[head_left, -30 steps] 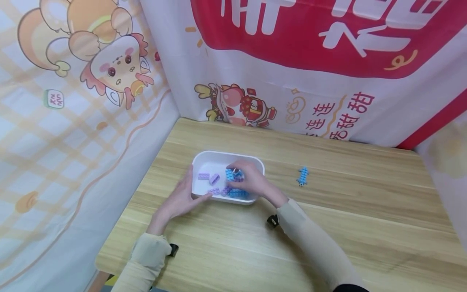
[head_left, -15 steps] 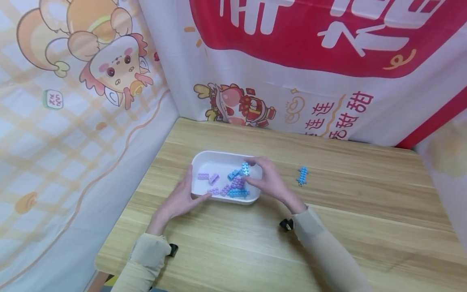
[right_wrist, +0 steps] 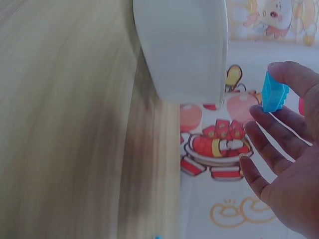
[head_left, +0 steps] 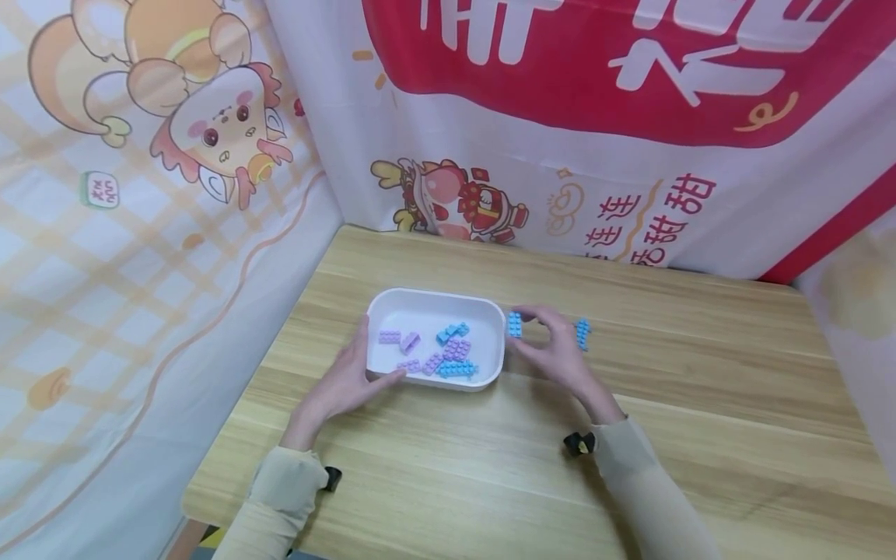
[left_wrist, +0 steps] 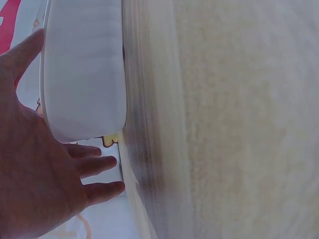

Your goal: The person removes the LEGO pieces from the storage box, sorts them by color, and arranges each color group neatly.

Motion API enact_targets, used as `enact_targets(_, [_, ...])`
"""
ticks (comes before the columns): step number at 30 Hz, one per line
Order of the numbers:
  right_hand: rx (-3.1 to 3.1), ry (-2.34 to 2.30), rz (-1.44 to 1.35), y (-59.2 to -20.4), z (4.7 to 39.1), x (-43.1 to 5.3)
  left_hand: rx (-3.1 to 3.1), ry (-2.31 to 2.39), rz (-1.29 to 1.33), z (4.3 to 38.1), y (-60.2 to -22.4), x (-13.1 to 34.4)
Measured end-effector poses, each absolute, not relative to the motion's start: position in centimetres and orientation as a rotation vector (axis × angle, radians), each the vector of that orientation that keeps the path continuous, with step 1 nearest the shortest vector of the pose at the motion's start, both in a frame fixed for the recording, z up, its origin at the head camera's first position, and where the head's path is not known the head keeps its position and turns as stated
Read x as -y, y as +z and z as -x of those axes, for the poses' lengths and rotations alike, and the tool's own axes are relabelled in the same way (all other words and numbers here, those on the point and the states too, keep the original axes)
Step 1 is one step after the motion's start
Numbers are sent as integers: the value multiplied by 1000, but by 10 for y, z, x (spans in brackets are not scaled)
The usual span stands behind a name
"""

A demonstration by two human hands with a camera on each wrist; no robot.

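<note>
My right hand [head_left: 556, 346] pinches a light blue building brick [head_left: 514, 324] between thumb and forefinger, just beyond the right end of a white plastic box [head_left: 392, 311]. In the right wrist view that studded blue brick [right_wrist: 273, 94] is raised off the table, the other fingers spread below it. My left hand [head_left: 341, 381] is at the box's left end. Its thumb lies at the near rim, and in the left wrist view the left hand's fingers [left_wrist: 102, 191] stretch out past the corner. Several purple bricks [head_left: 410, 342] and blue bricks [head_left: 458, 369] lie in the box.
A joined strip of small blue bricks [head_left: 582, 334] lies on the wooden table [head_left: 700, 373], partly behind my right hand. Printed cloths hang at the left [head_left: 210, 257] and along the back [head_left: 532, 140] of the table.
My right hand has lifted the blue brick out of the box and carried it right, past the rim. The left hand has stayed at the box's left end.
</note>
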State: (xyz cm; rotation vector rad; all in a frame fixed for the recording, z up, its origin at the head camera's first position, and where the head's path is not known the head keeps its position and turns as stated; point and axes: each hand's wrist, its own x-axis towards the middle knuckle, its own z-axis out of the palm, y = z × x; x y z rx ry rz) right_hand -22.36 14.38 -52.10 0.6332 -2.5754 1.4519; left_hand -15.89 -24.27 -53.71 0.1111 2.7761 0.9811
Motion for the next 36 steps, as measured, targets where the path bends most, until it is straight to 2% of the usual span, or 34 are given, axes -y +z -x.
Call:
enact_targets(7, [2547,1447,-537,-528,222,-172,-2783,964,-112,161,-539,243])
enact_targets(23, [2729,1246,-161,-554,217,-269,-2801,986,-149,163,-537,240])
enact_targets(36, [2922,1106,-215,-562,227,-284,-2772,974,-98,158,-539,243])
